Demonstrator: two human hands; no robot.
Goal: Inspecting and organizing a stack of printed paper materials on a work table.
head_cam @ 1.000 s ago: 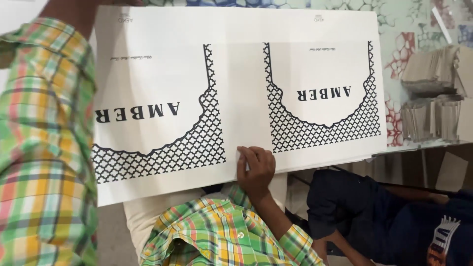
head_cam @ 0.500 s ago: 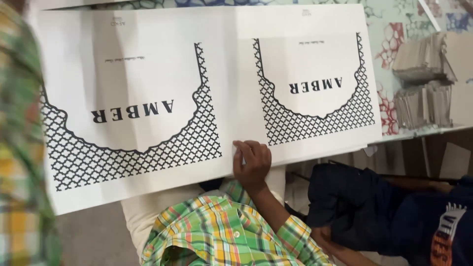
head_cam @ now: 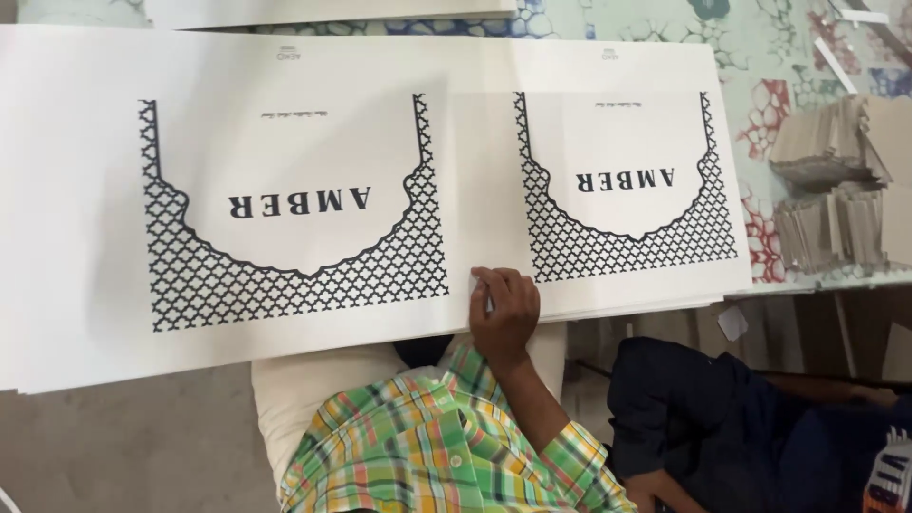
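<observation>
Right hand (head_cam: 503,313) sits at the near edge of the big white printed sheet (head_cam: 456,171), about mid-length. The fingers are bunched together and curled down on the paper. The thumb is hidden, so I can't tell whether it pinches the edge or only presses on it. Left hand is out of frame.

The sheet lies flat and lengthwise across the table, carrying two black lattice panels with lettering. Its near edge overhangs the table's near edge, and its left end runs out of frame.

Progress, my read: the sheet is laid out square on top of a stack of like sheets (head_cam: 646,306), whose edges show under its near right corner. No fold, crease or lift is visible yet, so anything beyond laying it flat looks undone.

The table (head_cam: 779,57) has a pale green patterned cover. Another white sheet (head_cam: 332,9) lies along the far edge. Piles of grey-brown card pieces (head_cam: 836,190) stand at the right edge, with loose white strips (head_cam: 836,62) at the far right corner. Below the near edge is grey floor (head_cam: 123,446), and a person in dark clothes (head_cam: 703,408) sits low on the right.
</observation>
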